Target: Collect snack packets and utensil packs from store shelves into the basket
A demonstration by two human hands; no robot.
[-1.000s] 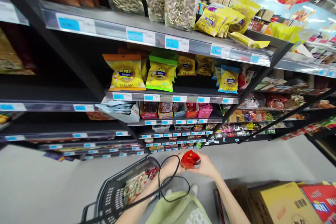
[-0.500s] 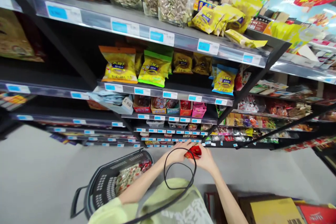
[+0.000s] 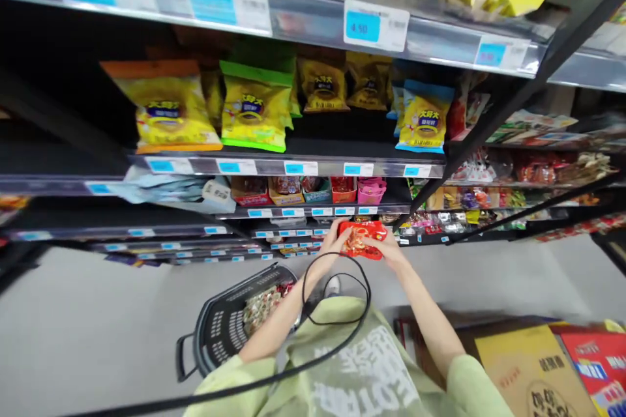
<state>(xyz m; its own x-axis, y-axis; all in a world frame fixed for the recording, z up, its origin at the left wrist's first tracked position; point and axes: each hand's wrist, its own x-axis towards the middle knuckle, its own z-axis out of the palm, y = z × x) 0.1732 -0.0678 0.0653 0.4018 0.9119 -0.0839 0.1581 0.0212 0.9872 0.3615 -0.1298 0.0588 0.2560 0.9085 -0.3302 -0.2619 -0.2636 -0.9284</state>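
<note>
A red snack packet (image 3: 362, 239) with food pictured on its front is held up between my two hands, its broad face turned toward me. My left hand (image 3: 333, 245) grips its left edge, thumb over the front. On the opposite edge, my right hand (image 3: 392, 251) pinches it with the thumb across the face. Both hands are in front of the lower shelves, above the floor. Below and left of them, a dark grey shopping basket (image 3: 208, 332) stands on the floor with clear bags of packaged food (image 3: 261, 309) inside.
Yellow snack bags (image 3: 257, 111) stand on the shelf ahead, above small candy boxes (image 3: 288, 190). Light blue packaging (image 3: 166, 190) sticks out past a shelf edge at left. A black cable (image 3: 362, 313) loops before my shirt. Cardboard cartons (image 3: 533, 365) are at lower right.
The red packet has been raised and turned flat, so its printed front shows. My hands are spread farther apart on it. The view has moved closer to the shelves.
</note>
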